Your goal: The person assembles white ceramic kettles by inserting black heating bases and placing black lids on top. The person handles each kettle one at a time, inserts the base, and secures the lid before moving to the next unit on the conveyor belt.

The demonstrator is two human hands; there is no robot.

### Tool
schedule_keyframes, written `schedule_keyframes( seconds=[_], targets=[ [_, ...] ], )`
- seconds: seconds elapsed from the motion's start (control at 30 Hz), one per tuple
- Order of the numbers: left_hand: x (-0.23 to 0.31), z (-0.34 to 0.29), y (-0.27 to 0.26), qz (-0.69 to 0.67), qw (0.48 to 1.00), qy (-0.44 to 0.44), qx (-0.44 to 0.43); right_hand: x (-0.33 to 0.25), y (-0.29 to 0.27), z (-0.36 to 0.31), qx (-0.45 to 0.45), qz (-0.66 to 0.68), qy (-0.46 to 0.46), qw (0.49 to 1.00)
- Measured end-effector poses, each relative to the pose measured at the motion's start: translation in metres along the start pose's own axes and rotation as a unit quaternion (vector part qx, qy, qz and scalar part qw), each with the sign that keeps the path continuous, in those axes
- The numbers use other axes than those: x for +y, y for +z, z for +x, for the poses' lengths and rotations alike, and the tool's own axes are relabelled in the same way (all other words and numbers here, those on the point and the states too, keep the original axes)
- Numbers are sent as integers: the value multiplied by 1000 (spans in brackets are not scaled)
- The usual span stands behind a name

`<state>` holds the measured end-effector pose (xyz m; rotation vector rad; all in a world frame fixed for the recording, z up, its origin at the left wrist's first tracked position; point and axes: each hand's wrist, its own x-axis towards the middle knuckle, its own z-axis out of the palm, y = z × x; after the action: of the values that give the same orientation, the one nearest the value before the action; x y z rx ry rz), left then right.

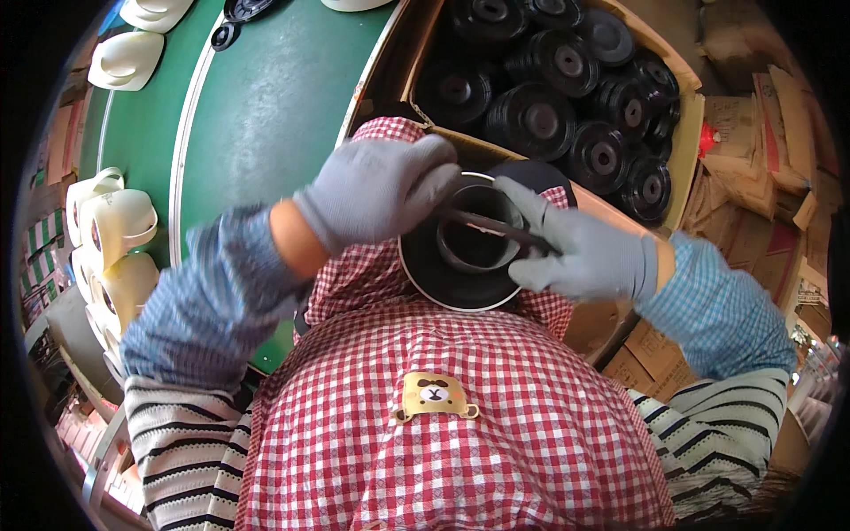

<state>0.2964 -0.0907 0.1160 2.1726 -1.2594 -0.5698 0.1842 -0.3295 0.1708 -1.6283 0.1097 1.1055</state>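
Observation:
A round black disc-shaped part (452, 274) with a raised middle ring rests on my red-and-white checked apron, just in front of a cardboard box. My left hand (376, 190), in a grey glove, presses on the upper left rim of the part. My right hand (580, 248), also gloved, pinches a thin dark rubber ring (487, 224) that stretches across the part's middle. Both hands touch the ring.
A cardboard box (686, 133) holds several stacked black discs (536, 119) beyond my hands. A green conveyor belt (266, 115) runs at the left with white moulded parts (119, 234) along its edge and at the far end. Flat cardboard pieces (761, 230) lie at the right.

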Motion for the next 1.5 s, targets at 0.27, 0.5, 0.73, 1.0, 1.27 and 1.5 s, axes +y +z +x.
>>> schedule_keyframes(
  seconds=[0.27, 0.5, 0.73, 1.0, 1.27, 1.5],
  targets=[
    [-35, 87, 28, 5, 999, 40, 16, -10, 58, -3, 169, 235, 45, 956],
    [28, -60, 35, 180, 933, 311, 16, 35, 13, -24, 398, 178, -116, 892],
    [14, -46, 37, 240, 924, 297, 26, 45, -38, 37, 440, 67, -98, 890],
    [-121, -146, -87, -535, 754, -126, 360, -4, -31, 157, 306, 57, -212, 926],
    [-332, -73, -174, -461, 582, -186, 644, -55, 3, 310, 318, -267, -115, 902],
    [-401, -37, -191, -376, 502, -281, 727, -75, -7, 266, 360, -423, -235, 798]
  ],
)
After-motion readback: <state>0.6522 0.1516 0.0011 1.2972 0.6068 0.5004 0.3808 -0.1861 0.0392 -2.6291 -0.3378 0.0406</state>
